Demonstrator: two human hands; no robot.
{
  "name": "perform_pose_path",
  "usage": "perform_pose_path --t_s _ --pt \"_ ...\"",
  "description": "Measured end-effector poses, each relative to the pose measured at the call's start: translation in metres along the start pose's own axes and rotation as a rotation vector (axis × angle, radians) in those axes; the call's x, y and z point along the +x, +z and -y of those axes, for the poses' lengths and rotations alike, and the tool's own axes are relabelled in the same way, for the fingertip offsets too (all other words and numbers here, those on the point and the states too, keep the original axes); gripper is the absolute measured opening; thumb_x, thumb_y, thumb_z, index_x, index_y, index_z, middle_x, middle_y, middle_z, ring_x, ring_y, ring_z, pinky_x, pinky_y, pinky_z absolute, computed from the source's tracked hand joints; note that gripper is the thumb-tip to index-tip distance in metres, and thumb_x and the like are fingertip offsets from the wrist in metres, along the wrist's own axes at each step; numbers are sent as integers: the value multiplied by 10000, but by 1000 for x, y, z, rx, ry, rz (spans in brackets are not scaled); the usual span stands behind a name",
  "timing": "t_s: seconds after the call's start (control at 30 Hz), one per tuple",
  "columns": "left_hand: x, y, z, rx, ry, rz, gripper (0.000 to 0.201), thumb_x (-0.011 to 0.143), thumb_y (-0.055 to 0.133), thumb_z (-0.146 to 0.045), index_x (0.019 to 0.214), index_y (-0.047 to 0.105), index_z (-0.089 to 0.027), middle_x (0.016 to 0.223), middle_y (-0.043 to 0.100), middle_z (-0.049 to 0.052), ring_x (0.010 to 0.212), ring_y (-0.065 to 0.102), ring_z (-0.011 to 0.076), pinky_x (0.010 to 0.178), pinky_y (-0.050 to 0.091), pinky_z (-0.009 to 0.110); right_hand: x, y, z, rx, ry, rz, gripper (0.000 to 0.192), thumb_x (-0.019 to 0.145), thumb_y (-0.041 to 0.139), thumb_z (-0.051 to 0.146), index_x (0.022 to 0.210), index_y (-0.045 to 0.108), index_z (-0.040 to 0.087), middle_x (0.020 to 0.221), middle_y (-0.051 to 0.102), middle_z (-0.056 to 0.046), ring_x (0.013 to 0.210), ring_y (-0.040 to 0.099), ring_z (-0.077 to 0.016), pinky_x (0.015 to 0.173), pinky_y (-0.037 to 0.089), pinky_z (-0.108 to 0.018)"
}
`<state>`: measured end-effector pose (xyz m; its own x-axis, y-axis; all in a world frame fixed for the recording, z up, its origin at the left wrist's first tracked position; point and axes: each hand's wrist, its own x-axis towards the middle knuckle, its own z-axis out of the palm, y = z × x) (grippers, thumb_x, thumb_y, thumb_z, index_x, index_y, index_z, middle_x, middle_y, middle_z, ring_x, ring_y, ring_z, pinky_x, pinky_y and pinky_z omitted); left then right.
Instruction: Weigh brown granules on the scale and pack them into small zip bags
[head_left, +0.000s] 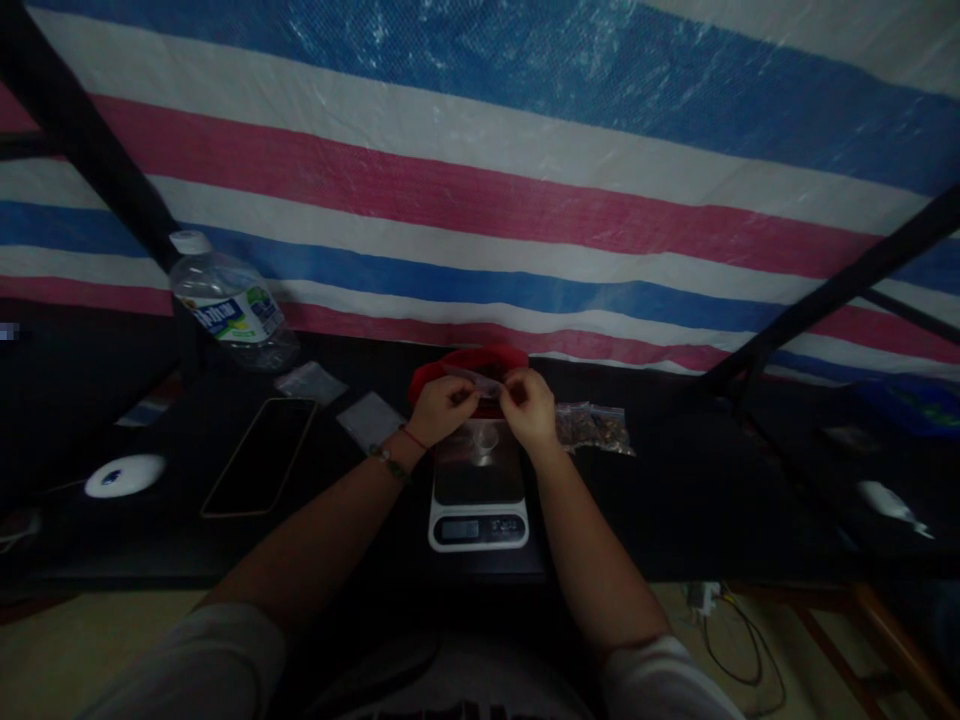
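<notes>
Head view: a small clear plastic bag [480, 380] is pinched at its ends between the closed fingers of the left hand [442, 408] and right hand [531, 408], held above a digital kitchen scale [478, 500], just before a red bowl [469, 368] on the black table [675, 500].

A small clear plastic bag [480, 380] (contents too dim to tell) is stretched level between both hands' fingertips, above the scale [478, 497], before a red bowl [469, 368].
</notes>
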<state>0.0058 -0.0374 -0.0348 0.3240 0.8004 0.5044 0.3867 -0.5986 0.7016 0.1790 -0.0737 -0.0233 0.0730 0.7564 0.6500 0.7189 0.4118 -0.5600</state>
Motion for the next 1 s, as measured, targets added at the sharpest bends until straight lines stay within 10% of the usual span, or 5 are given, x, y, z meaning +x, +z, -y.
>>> perform_pose_path --t_s 0.2,0.4,0.57,0.67,1.0 --pt "0 0 0 -49 70 51 212 834 562 -290 722 671 -146 679 661 31 612 585 128 585 444 234 -3 8 3 9 -237 182 297 854 470 127 1033 692 207 1120 658 -83 1049 602 -177 932 492 -332" --pt "2 -13 -7 7 284 80 180 857 530 -276 772 646 -169 744 666 33 734 620 153 714 490 283 7 6 7 -68 -105 386 262 827 534 121 1000 719 185 932 724 -70 887 654 -191 846 501 -317" --pt "14 -36 -14 168 437 105 422 777 563 -253 1195 566 -188 1227 600 98 1167 523 260 1009 389 458 18 1 17 25 44 399 325 801 623 199 1124 659 205 930 722 -29 822 654 -158 783 490 -268" --pt "21 -42 -14 287 436 186 648 720 631 -303 1335 463 -183 1342 525 116 1258 446 305 1081 291 501 27 -1 25 36 -12 438 260 753 668 195 1013 684 186 965 705 -45 887 632 -175 823 470 -290" --pt "2 -52 9 193 228 92 532 739 642 -310 1223 506 -136 1186 605 128 1084 578 252 952 459 416 52 -10 14 74 20 547 222 867 476 166 946 683 167 928 693 -41 857 617 -152 812 454 -273"
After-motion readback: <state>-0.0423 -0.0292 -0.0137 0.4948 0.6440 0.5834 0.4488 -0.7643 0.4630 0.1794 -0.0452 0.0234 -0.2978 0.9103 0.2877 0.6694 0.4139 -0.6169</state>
